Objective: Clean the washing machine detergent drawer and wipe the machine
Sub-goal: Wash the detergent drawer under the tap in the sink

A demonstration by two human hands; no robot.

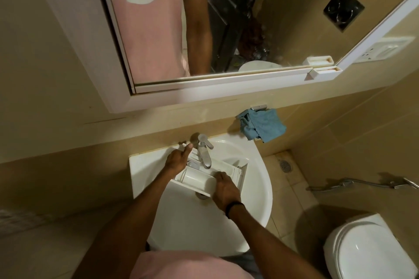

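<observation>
The white detergent drawer [199,176] lies across the white sink [256,199], under the chrome tap [204,152]. My left hand [178,159] lies on the drawer's far left end beside the tap, fingers fairly straight and pointing toward the wall. My right hand [224,188] grips the drawer's near right edge, fingers curled over its rim. A blue cloth [263,125] hangs from a chrome holder on the wall above the sink's right side. The washing machine is not in view.
A white-framed mirror [204,29] hangs above the sink on beige tiles. A white toilet [367,249] stands at the lower right, with a chrome spray hose [362,183] on the wall and a floor drain [285,165] near it.
</observation>
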